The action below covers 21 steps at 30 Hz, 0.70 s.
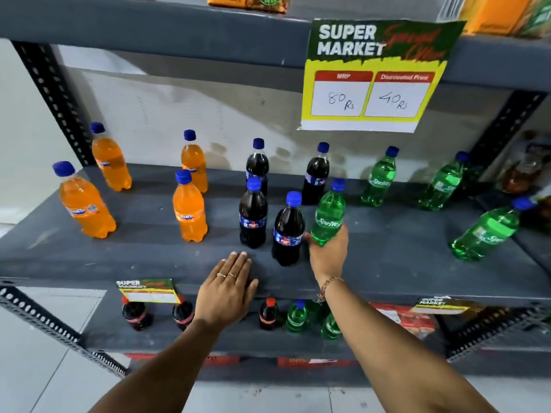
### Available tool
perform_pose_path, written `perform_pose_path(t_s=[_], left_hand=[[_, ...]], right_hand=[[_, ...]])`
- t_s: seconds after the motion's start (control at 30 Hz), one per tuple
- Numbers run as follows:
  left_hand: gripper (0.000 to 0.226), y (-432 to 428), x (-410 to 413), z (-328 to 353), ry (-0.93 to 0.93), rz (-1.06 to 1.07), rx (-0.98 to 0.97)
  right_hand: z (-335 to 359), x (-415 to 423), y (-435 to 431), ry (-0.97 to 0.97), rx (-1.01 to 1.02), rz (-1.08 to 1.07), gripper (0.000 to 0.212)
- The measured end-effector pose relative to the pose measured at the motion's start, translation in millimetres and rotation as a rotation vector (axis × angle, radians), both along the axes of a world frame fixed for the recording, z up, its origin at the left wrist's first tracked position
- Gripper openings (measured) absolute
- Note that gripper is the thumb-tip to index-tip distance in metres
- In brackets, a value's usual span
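My right hand (328, 256) grips the base of a green Sprite bottle (329, 214) with a blue cap, upright just right of a dark cola bottle (288, 231) on the grey shelf (149, 257). My left hand (228, 289) rests flat, fingers straight, on the shelf's front edge. Several orange Fanta bottles (189, 210) stand at the left, several dark cola bottles (252, 217) in the middle, and three more green Sprite bottles (379, 178) at the right.
A yellow and green price sign (369, 79) hangs from the upper shelf, reading 80 Rs and 40 Rs. Black perforated uprights (50, 99) frame the rack. The lower shelf holds small cola bottles (135, 314) and green bottles (296, 317).
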<state>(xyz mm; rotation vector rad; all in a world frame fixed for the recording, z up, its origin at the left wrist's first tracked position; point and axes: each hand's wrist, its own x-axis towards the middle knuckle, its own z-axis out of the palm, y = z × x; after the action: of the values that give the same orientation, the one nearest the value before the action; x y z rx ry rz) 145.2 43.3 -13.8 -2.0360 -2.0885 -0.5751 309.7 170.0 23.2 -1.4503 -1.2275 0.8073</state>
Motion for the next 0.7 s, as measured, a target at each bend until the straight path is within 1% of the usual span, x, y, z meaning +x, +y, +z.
perform_pose_path(t_s=[0.2, 0.37, 0.43, 0.63, 0.7], left_hand=[[0.061, 2.9, 10.3, 2.5, -0.020, 0.049, -0.032], [0.062, 10.4, 22.7, 2.6, -0.063, 0.111, -0.030], [0.063, 11.1, 24.0, 1.4, -0.073, 0.125, -0.018], [0.063, 11.7, 23.3, -2.5, -0.075, 0.148, -0.005], [0.064, 12.1, 24.2, -2.3, -0.068, 0.154, 0.002]], right_hand=[[-3.8, 23.0, 1.4, 0.015, 0.034, -0.035, 0.049], [2.0, 66.4, 8.1, 0.054, 0.018, -0.174, 0.057], [4.5, 85.6, 14.1, 0.068, 0.002, -0.211, 0.057], [0.7, 128.7, 37.1, -0.031, 0.016, -0.276, 0.048], [0.8, 136.1, 40.2, -0.039, -0.004, -0.274, 0.051]])
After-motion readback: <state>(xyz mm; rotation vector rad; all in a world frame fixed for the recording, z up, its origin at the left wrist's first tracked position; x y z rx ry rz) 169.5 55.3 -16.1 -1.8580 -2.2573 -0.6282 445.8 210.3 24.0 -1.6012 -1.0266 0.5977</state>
